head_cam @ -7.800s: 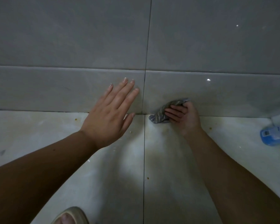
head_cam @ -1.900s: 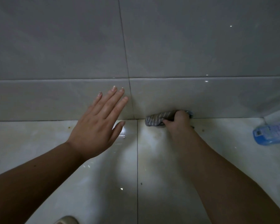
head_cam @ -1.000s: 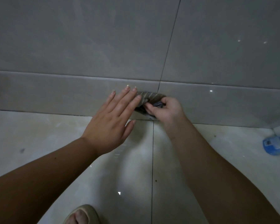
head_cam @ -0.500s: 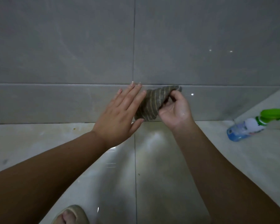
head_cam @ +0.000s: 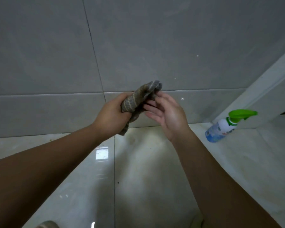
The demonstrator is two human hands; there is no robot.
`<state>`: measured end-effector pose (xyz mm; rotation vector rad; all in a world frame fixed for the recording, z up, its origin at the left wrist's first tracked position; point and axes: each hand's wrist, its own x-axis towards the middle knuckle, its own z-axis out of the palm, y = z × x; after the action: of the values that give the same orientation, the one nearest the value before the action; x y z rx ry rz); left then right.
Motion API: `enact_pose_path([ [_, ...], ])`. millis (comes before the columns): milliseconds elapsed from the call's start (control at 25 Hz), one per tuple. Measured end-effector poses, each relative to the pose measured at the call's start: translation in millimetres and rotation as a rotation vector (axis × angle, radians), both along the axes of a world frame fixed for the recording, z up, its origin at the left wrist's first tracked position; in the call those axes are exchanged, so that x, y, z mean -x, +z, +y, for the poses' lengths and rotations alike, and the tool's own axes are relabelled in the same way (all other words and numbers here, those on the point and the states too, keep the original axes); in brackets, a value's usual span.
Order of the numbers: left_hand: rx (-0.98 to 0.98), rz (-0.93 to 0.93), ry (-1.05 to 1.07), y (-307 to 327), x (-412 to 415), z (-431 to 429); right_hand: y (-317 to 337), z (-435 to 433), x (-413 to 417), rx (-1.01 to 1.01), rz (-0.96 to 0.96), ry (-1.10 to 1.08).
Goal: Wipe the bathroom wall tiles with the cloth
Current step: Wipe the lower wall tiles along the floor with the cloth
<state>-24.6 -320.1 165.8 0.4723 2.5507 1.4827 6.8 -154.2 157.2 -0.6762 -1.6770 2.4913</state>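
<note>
Wall tiles [head_cam: 155,38] behind; left hand [head_cam: 111,115] grips cloth [head_cam: 135,99], right hand [head_cam: 169,116] touching

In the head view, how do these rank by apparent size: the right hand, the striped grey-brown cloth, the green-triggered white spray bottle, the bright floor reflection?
1. Right hand.
2. Striped grey-brown cloth and green-triggered spray bottle: about alike; cloth partly hidden in the left hand, bottle farther away.
3. Bright floor reflection.

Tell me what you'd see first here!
In the middle, the left hand grips a scrunched striped cloth in front of the grey wall tiles, with the right hand close beside it. Far right, a spray bottle with a bright green trigger rests on the pale floor.
</note>
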Motion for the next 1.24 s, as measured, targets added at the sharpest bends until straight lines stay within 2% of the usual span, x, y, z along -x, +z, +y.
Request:
enact_pose_path([
  [80, -0.062, -0.195, -0.018, 0.3, 0.8, 3.7, -15.3, 16.5, -3.5, -0.232, -0.135, -0.039],
  [120, -0.090, -0.289, -0.029, -0.6, -0.1, 8.2, -23.5, 21.4, -6.2, -0.210, -0.190, 0.026],
  [240, -0.177, -0.549, -0.044, -5.7, -4.4, 24.0, -47.8, 25.4, -14.1, 0.084, -0.218, 0.289],
  [320, -0.137, -0.602, -0.046, -9.5, -4.8, 30.9, -54.0, 26.6, -15.8, 0.151, -0.186, 0.205],
  [360, -0.071, -0.578, -0.033, -11.5, -3.7, 31.5, -54.8, 27.1, -16.8, 0.081, -0.177, 0.093],
  [440, 0.049, -0.513, 0.030, -16.4, -3.7, 31.2, -56.9, 23.1, -18.5, -0.199, -0.180, -0.127],
  [480, 0.048, -0.518, 0.071, -17.9, -4.2, 30.9, -56.6, 16.5, -19.2, -0.276, -0.156, -0.161],
  [600, -0.177, -0.728, 0.030, -21.4, -2.4, 32.6, -63.9, -17.5, -22.1, -0.297, -0.086, 0.005],
  [680, -0.220, -0.854, -0.078, -27.2, -2.0, 29.2, -76.2, -28.6, -18.4, -0.304, -0.113, 0.017],
  [760, -0.118, -0.859, -0.106, -35.9, 2.2, 17.8, -89.7, -17.5, -4.9, -0.227, -0.226, -0.156],
  [840, -0.017, -0.762, -0.038, -45.6, 11.4, 2.0, -101.8, 0.4, 13.8, -0.063, -0.256, -0.356],
  [1000, -0.028, -0.669, 0.162, -58.5, 30.2, -32.9, -97.3, -0.5, 66.3, -0.024, -0.078, -0.577],
  [1120, -0.028, -0.672, 0.219, -70.7, 35.1, -48.0, -98.8, -41.4, 93.1, -0.252, -0.005, -0.596],
  [1240, -0.021, -0.670, 0.224, -78.5, 37.7, -52.4, -139.4, -73.3, 94.5, -0.334, -0.142, -0.427],
])
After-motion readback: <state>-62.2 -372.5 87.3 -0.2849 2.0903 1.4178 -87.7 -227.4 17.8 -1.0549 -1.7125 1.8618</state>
